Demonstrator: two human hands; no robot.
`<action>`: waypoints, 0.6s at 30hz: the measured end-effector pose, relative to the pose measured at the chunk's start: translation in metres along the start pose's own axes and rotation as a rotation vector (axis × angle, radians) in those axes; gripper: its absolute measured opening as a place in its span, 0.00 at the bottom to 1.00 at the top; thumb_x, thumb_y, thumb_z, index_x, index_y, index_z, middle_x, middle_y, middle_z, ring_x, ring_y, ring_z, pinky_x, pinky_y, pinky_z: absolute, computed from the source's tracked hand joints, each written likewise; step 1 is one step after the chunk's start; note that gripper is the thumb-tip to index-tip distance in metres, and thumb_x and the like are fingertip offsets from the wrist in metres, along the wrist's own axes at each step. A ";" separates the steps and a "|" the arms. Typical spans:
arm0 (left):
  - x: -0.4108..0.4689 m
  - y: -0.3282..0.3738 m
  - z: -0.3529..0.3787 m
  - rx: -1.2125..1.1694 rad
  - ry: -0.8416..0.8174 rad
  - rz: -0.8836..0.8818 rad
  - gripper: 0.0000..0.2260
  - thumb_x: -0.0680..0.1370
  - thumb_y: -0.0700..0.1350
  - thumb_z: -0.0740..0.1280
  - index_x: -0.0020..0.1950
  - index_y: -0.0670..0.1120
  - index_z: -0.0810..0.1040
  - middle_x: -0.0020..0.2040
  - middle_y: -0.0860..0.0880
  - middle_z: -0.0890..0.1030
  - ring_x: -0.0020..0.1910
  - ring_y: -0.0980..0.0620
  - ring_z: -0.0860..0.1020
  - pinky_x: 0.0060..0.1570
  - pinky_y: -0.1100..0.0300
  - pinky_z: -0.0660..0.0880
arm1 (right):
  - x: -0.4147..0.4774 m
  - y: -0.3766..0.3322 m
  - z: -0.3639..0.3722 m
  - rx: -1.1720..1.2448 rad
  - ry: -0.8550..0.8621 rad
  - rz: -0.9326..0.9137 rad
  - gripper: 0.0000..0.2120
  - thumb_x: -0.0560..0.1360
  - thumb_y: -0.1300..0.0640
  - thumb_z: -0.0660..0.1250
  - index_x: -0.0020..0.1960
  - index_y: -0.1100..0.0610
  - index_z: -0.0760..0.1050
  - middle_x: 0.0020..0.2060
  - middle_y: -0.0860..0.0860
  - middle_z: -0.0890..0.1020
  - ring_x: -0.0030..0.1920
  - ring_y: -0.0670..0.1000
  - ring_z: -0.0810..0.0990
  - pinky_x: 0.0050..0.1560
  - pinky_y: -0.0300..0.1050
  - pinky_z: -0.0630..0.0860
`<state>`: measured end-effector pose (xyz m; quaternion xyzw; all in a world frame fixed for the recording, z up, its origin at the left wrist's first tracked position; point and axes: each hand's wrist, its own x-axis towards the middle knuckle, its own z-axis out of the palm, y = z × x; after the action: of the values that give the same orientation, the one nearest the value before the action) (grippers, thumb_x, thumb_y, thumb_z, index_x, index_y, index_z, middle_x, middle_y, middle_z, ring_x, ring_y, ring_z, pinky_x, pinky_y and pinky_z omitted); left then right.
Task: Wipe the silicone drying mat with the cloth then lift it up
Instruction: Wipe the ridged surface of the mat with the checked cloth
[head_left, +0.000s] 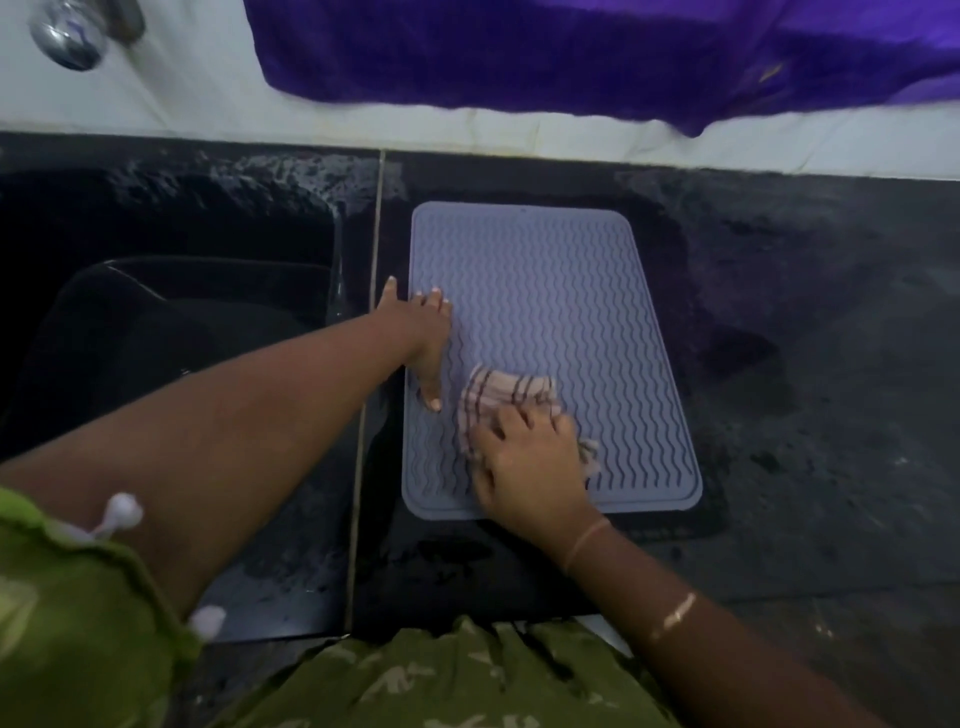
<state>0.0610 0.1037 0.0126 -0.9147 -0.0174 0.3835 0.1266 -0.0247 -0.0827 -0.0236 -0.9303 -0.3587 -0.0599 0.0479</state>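
A grey silicone drying mat (561, 322) with wavy ridges lies flat on the dark wet counter (805, 415). My left hand (423, 338) presses flat on the mat's left edge, fingers spread, holding nothing. My right hand (524, 462) rests on a striped beige cloth (498, 397), pressing it onto the near left part of the mat. The cloth is bunched, and part of it is hidden under my fingers.
A black sink (171, 312) lies to the left of the mat, past a thin seam. A chrome tap (72, 36) sits at the far left on the white wall. A purple cloth (597, 52) hangs above the counter's back edge.
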 end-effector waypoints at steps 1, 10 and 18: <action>-0.001 0.001 -0.001 0.013 0.002 0.000 0.63 0.62 0.67 0.74 0.77 0.40 0.35 0.78 0.42 0.38 0.78 0.44 0.43 0.73 0.39 0.37 | -0.012 -0.001 -0.001 0.006 0.005 -0.014 0.13 0.63 0.50 0.70 0.45 0.54 0.79 0.43 0.56 0.80 0.42 0.59 0.78 0.41 0.52 0.71; -0.002 0.016 0.002 0.043 0.044 0.054 0.51 0.66 0.59 0.76 0.78 0.44 0.49 0.78 0.40 0.49 0.78 0.43 0.48 0.72 0.38 0.46 | 0.062 0.039 0.021 -0.122 0.105 0.020 0.11 0.69 0.52 0.63 0.47 0.56 0.78 0.38 0.57 0.79 0.36 0.58 0.78 0.34 0.46 0.69; -0.003 0.011 0.006 0.003 0.026 0.001 0.53 0.65 0.64 0.74 0.79 0.46 0.48 0.79 0.45 0.48 0.77 0.46 0.52 0.72 0.38 0.42 | 0.044 0.019 0.019 0.107 0.048 0.066 0.11 0.69 0.54 0.70 0.45 0.61 0.78 0.40 0.61 0.79 0.35 0.61 0.79 0.31 0.49 0.75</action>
<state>0.0540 0.0939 0.0081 -0.9194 -0.0148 0.3716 0.1281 0.0214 -0.0651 -0.0373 -0.9360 -0.3291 -0.0616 0.1082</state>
